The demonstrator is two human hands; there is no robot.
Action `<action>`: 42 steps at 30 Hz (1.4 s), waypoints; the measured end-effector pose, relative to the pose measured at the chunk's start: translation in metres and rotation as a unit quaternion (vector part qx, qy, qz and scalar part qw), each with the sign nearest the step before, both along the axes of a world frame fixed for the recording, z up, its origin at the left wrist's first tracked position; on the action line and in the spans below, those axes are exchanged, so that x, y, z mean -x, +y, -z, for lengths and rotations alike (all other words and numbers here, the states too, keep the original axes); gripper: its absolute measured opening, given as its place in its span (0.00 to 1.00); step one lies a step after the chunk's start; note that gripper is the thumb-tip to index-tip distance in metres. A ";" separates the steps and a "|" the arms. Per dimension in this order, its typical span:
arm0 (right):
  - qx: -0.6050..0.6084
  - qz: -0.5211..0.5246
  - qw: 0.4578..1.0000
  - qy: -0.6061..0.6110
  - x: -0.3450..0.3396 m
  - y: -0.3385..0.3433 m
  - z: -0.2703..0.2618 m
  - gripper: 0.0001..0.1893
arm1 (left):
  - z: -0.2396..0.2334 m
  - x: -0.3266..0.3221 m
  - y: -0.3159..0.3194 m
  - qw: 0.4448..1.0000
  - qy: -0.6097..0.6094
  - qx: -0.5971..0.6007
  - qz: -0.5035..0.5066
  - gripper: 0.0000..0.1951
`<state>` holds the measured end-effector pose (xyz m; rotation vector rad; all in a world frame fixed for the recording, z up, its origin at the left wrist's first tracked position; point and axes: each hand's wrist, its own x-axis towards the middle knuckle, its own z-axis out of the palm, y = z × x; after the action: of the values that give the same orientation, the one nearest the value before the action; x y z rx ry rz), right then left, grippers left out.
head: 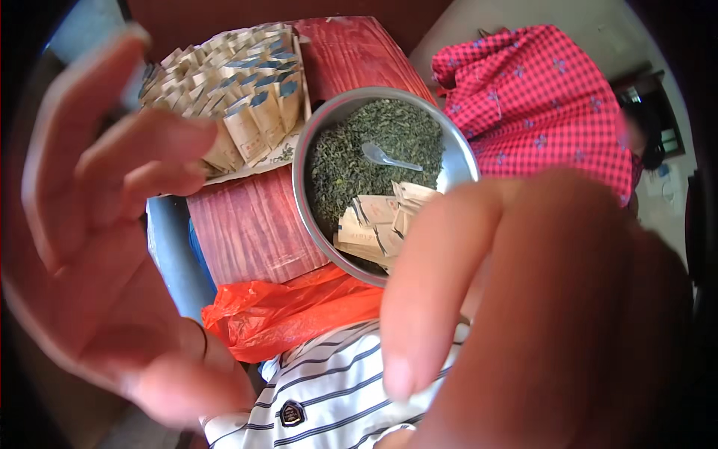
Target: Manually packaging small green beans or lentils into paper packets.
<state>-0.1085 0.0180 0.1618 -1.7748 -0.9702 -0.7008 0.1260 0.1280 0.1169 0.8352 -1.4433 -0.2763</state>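
Observation:
My left hand (106, 224) is raised close to the camera at the left, blurred, palm showing. Its fingers are bent and spread from the thumb, with nothing between them. Large at the lower right is my right hand (533, 314), also very near the camera. One finger points down; the rest are blurred or hidden, so I cannot tell what they hold. Beyond the hands, a round metal basin (301, 185) contains dried green leaves (348, 163), apparently tea. A clear plastic spoon (392, 158) lies on the leaves, and flat paper packets (376, 216) are heaped at the basin's near side.
A shallow tray (305, 84) packed with upright filled paper packets (252, 126) stands on the reddish wooden tabletop (258, 230). An orange-red plastic bag (280, 314) lies along the near edge. At the right is a person in a red checked garment (533, 106).

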 end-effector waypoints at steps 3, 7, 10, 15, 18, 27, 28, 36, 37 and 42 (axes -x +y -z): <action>-0.012 0.009 1.000 -0.012 0.012 0.003 0.006 0.06 | -0.022 -0.023 0.016 0.992 -0.124 -0.017 -0.005 0.39; -0.015 0.027 0.998 -0.050 0.020 0.004 0.010 0.06 | -0.007 -0.025 0.011 0.998 -0.053 -0.034 0.010 0.36; -0.024 0.026 0.998 -0.057 0.025 0.002 0.012 0.05 | 0.002 -0.018 0.010 0.999 -0.015 -0.045 0.019 0.34; -0.036 0.029 0.996 -0.070 0.029 0.002 0.012 0.05 | 0.020 -0.007 0.004 0.994 0.061 -0.084 0.037 0.31; -0.026 0.038 0.996 -0.078 0.031 0.002 0.010 0.05 | 0.059 0.017 -0.001 0.957 0.139 -0.255 -0.009 0.23; -0.015 0.046 0.994 -0.095 0.050 0.004 0.001 0.05 | 0.181 0.014 -0.024 0.734 0.556 -0.387 -0.046 0.35; -0.014 0.051 0.994 -0.098 0.051 0.005 0.000 0.05 | 0.186 0.007 -0.031 0.738 0.556 -0.380 -0.049 0.35; -0.042 0.084 0.990 -0.105 0.056 0.007 -0.009 0.06 | 0.215 -0.034 -0.083 0.655 0.671 -0.348 0.001 0.35; -0.047 0.092 0.989 -0.106 0.055 0.005 -0.009 0.06 | 0.217 -0.039 -0.083 0.669 0.649 -0.358 0.049 0.32; -0.035 0.131 0.981 -0.136 0.051 -0.007 0.002 0.06 | 0.220 -0.032 -0.111 0.684 0.607 -0.404 -0.019 0.14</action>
<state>-0.1591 0.0109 0.1599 -1.7929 -0.8838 -1.1541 0.1580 0.0172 -0.1031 1.0240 0.0499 -1.2352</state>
